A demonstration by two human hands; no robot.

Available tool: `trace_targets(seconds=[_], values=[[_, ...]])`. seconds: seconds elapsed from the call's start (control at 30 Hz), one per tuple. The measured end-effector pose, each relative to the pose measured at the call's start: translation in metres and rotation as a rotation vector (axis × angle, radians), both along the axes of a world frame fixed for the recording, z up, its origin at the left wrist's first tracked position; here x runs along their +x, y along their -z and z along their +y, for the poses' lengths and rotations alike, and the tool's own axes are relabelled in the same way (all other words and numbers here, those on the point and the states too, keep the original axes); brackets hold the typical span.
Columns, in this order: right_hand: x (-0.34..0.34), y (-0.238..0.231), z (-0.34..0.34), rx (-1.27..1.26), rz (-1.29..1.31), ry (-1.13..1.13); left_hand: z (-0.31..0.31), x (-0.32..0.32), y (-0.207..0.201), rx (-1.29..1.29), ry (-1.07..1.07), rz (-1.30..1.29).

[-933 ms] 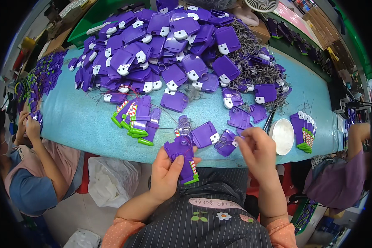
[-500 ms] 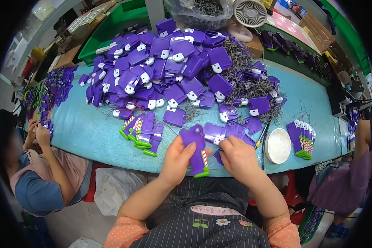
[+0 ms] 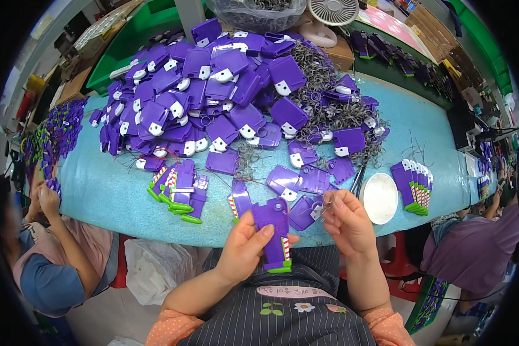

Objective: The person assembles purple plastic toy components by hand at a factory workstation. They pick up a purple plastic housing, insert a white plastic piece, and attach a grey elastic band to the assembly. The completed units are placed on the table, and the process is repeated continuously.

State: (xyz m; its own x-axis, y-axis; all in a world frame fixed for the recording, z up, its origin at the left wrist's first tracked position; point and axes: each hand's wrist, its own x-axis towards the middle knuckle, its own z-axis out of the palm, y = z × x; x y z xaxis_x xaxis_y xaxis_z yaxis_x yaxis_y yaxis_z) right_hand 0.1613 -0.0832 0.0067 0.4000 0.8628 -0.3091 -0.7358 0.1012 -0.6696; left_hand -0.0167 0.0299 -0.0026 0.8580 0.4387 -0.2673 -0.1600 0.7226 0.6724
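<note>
Right grip (image 3: 352, 224) shifted rightward off the purple plate (image 3: 301, 214); pinching grey wire ring (image 3: 328, 203)
Left grip (image 3: 243, 243) clasping purple-and-green piece (image 3: 274, 228); both grips near the worktop's (image 3: 115, 196) front edge

A single row of small dark characters (image 3: 287, 292) — too small to read with certainty — runs along the elongated pink patch with rounded ends (image 3: 263, 290) on the front of the black, white-pinstriped fabric apron (image 3: 245, 330) worn by the person.

An assembly workshop around us
We see heaped purple plastic parts (image 3: 219, 87), massed metal rings (image 3: 317, 83) and people (image 3: 66, 265) beside a blue worktable (image 3: 109, 187).
</note>
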Motion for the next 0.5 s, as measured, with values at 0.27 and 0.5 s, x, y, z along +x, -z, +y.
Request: trace_targets(seconds=[0.27, 0.5], values=[[-0.023, 0.005, -0.009, 0.009, -0.163, 0.092, -0.009, 0.022, -0.004, -0.099, 0.023, -0.039], [-0.029, 0.013, -0.001, -0.064, -0.372, 0.185, -0.024, 0.032, 0.000, -0.009, -0.020, -0.062]])
